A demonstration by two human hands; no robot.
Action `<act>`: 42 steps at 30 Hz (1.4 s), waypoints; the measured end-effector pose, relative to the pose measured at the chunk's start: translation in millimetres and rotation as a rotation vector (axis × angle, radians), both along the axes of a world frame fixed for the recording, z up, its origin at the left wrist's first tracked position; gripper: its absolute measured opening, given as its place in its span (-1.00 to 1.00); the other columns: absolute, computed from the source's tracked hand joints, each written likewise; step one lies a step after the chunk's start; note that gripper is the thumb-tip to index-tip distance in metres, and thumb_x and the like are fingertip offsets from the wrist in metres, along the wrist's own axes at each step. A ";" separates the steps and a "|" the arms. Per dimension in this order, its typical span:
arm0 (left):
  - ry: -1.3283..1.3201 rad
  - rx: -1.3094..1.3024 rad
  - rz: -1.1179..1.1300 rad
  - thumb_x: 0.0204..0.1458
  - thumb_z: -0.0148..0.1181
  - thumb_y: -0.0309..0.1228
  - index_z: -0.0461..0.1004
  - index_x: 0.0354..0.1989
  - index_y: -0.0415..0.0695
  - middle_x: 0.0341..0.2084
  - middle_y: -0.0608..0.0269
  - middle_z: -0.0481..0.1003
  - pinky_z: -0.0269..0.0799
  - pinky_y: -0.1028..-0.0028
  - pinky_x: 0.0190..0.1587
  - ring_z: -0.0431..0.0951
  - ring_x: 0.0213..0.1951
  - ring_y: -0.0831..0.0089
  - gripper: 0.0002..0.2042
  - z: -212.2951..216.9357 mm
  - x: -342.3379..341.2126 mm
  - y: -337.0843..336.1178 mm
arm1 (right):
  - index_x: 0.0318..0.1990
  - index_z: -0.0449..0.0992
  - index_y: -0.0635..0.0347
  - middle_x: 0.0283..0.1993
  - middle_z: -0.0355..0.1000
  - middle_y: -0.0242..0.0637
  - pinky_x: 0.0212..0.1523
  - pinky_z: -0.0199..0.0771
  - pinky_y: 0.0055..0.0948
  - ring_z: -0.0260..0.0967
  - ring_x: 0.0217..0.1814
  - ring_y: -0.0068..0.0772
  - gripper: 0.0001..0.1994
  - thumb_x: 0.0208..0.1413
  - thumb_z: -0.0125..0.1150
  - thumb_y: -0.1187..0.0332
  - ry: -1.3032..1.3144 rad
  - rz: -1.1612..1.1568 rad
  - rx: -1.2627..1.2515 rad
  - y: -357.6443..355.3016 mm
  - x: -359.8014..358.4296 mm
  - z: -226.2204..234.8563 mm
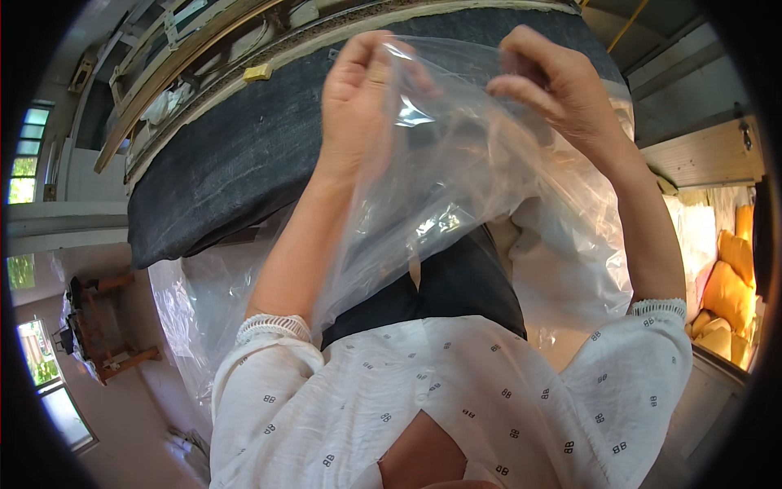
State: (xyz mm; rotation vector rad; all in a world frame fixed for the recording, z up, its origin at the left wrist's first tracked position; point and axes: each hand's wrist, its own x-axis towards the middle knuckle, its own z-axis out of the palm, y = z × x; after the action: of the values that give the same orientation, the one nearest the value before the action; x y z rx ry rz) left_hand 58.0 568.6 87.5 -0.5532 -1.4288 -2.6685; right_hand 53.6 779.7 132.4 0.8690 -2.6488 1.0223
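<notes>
At upper centre, my left grip point(356, 102) pinches clear plastic point(464, 163), probably light, slippery, best edge-held; my right grip point(562, 77) I can't tell.

Thin, transparent plastic sheeting point(440, 191), creased and bright with reflections, hangs loosely spread, its upper edge gripped in the left hand point(357, 102) and reaching toward the right hand point(562, 85), folds sagging slantwise below.

left forearm point(297, 236) raised, left grip point(362, 98) curled; right forearm point(648, 216) raised, right grip point(555, 77) turned inward, half-curled.
</notes>
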 end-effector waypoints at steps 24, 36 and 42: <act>0.018 -1.510 1.500 0.07 -0.09 -0.23 0.35 -0.25 -0.29 -0.29 -0.01 0.41 0.27 0.33 -0.12 0.41 -0.23 0.16 -0.68 -97.8 12.9 -547.1 | -0.36 0.52 0.10 -0.29 0.47 -0.19 -0.17 0.34 -0.12 0.41 -0.19 -0.17 -0.83 -0.08 0.00 0.37 -0.192 -1.070 1.367 384.6 31.6 -28.6; -0.356 -1.950 1.404 0.06 -0.11 -0.26 0.34 -0.22 -0.30 -0.34 -0.16 0.39 0.25 0.20 -0.17 0.39 -0.25 -0.04 -0.69 -113.1 96.0 -638.2 | 0.04 0.27 0.12 0.07 0.27 -0.14 0.06 0.20 -0.30 0.24 0.08 -0.15 -0.46 0.02 -0.04 -0.08 0.232 -0.397 0.254 213.8 -80.7 -92.1; -0.616 -1.994 1.112 -0.03 -0.08 -0.23 0.40 -0.35 -0.37 -0.39 -0.15 0.45 0.31 0.24 -0.24 0.46 -0.33 0.09 -0.64 -64.5 106.6 -701.3 | 0.11 0.22 0.08 0.13 0.19 -0.05 0.11 0.15 -0.29 0.14 0.16 -0.08 -0.42 0.03 -0.09 -0.11 -0.197 -0.636 0.290 199.3 -106.8 -79.7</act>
State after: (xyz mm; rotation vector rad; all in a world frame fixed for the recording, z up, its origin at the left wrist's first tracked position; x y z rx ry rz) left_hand 164.6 -132.7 22.9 0.9197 -2.7146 0.0129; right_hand -53.2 979.0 52.7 -0.0747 -2.9610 0.5931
